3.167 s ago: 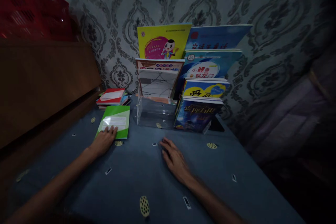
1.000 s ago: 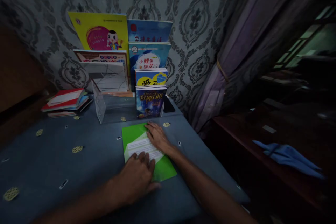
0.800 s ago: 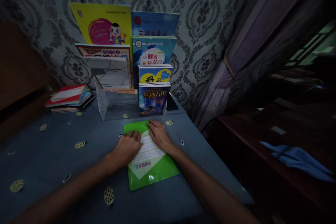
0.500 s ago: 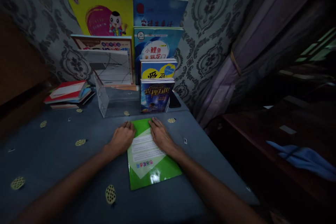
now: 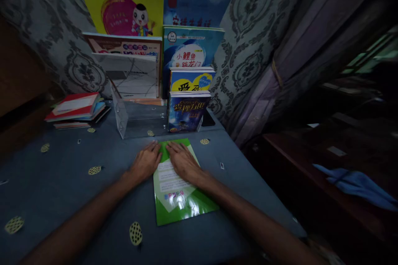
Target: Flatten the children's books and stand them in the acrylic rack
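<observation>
A green book (image 5: 172, 211) lies on the table, a pale panel with lines of print on its upward face. At its far left edge is my left hand (image 5: 146, 160), fingers bent together and holding that edge. My right hand (image 5: 183, 163) lies flat across the far part of the cover, fingers stretched out near the left hand. The palm and forearm hide some of the print and part of the book's right edge.
Behind the book, a clear acrylic stand (image 5: 143, 126) holds several upright books, including a dark blue book (image 5: 186, 112) in front. A book stack (image 5: 74, 107) lies at left. A black phone-like object (image 5: 207, 119) sits behind the stand's right end. The patterned tablecloth (image 5: 108, 207) ends at right.
My right hand has slid left across the cover toward my left hand, uncovering the book's far right corner. The view has shifted slightly. My left hand stays at the book's left edge.
</observation>
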A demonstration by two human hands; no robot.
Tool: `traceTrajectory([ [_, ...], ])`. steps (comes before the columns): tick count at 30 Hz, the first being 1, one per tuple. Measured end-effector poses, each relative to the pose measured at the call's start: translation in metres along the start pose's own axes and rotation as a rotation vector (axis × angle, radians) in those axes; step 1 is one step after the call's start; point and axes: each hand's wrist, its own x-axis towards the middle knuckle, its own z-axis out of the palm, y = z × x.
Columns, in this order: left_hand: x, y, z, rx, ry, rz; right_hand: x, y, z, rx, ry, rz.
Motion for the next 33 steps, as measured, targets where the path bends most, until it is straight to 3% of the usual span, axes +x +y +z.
traceTrajectory([
  [4,0.000,-0.006,0.009,-0.083,0.083,0.041,0.014,-0.016,0.003,0.044,-0.012,-0.115],
  [9,0.000,-0.006,0.007,-0.053,0.108,0.083,0.017,-0.011,0.006,0.059,0.048,-0.168],
  [20,0.000,-0.002,0.002,-0.020,0.087,0.070,-0.008,0.056,0.001,0.096,0.176,-0.014],
  [33,-0.002,-0.023,0.014,-0.080,0.184,0.214,-0.009,0.102,0.009,0.538,0.264,0.015],
])
